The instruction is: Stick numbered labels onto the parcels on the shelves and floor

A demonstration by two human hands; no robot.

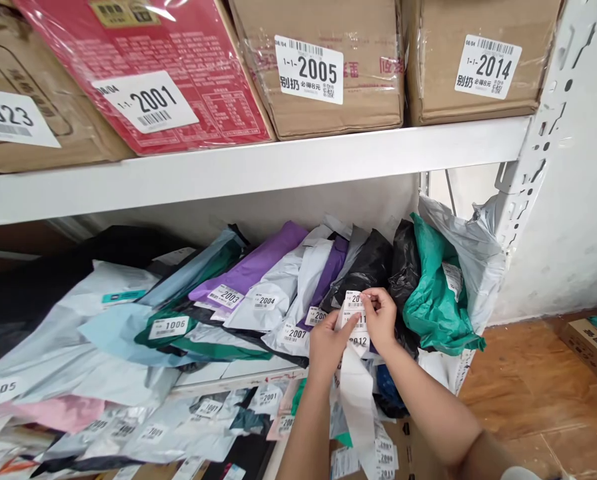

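Note:
A long white strip of numbered sticker labels (356, 377) hangs down between my hands in front of the middle shelf. My left hand (327, 345) pinches the strip from the left, thumb across its front. On the other side, my right hand (381, 316) has its fingertips closed at the top label, whose number is partly covered. Just behind my hands lie black plastic parcels (368, 257), and a green parcel (431, 293) rests to the right. Left of my hands are a white parcel marked 2007 (294, 333) and a purple parcel marked 2003 (253, 263).
A white shelf beam (278, 167) runs above, carrying cardboard boxes (338, 100) and a red box (153, 60). The perforated shelf post (533, 167) stands at right. More labelled bags (178, 427) lie on the level below. Another carton (591, 350) sits on the brown floor.

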